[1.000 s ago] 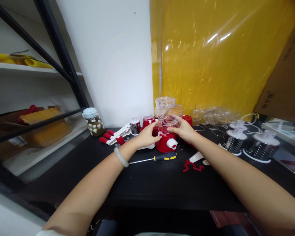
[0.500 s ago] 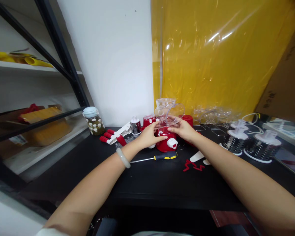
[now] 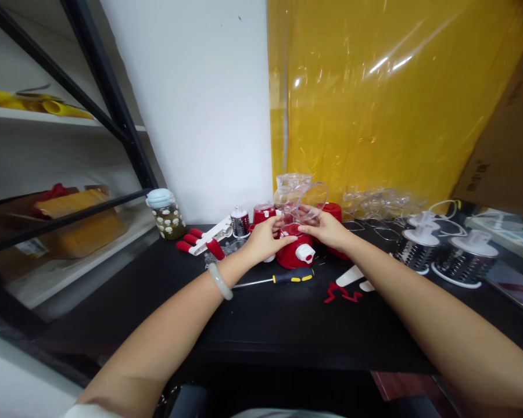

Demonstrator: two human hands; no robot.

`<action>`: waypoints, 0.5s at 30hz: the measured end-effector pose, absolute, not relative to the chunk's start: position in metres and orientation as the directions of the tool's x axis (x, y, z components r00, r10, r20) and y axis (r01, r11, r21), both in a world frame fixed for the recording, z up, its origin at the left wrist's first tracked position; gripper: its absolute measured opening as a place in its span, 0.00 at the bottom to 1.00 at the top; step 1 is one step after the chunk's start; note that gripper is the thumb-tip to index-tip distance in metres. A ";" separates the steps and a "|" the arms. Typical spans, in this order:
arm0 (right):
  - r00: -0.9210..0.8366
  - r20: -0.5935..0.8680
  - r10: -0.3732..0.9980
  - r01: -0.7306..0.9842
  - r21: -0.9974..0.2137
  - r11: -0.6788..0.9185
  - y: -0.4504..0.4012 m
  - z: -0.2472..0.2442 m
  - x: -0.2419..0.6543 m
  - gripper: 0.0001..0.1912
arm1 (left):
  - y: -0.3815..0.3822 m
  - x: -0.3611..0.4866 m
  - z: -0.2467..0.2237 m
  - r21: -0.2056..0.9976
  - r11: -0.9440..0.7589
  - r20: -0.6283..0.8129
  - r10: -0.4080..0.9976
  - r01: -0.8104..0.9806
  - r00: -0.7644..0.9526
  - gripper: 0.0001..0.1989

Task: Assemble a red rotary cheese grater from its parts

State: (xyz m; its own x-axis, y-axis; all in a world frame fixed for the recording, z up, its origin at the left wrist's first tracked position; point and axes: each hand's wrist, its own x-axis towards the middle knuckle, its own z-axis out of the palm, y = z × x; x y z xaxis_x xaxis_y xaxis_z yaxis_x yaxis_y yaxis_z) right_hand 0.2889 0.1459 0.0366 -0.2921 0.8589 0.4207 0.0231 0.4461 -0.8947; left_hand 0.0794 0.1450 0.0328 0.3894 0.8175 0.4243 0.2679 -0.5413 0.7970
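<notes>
Left of my fingers stands a blue-lidded clear jar, greenish inside; my left hand and right hand, curled, pinch a clear plastic, round-mouthed housing.

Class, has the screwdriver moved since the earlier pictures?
No. Judged against the table's front edge, the screwdriver lies in the same place, pointing the same way.

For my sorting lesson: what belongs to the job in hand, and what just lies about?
Likely job:
clear plastic part with round rim
rounded red base with white fitting

Likely lying about:
white-spotted jar with blue lid
crumpled clear plastic
</notes>
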 end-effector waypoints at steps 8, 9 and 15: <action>-0.303 0.396 0.866 0.043 -0.903 0.428 0.140 0.041 0.292 0.38 | 0.142 0.079 0.035 0.774 -0.558 0.426 0.809 0.300 0.405 0.37; -0.303 0.397 0.867 0.035 -0.904 0.426 0.140 0.041 0.293 0.37 | 0.143 0.079 0.035 0.772 -0.560 0.427 0.807 0.300 0.407 0.37; -0.287 0.407 0.867 0.014 -0.904 0.428 0.139 0.040 0.297 0.36 | 0.141 0.078 0.036 0.762 -0.569 0.413 0.794 0.309 0.446 0.37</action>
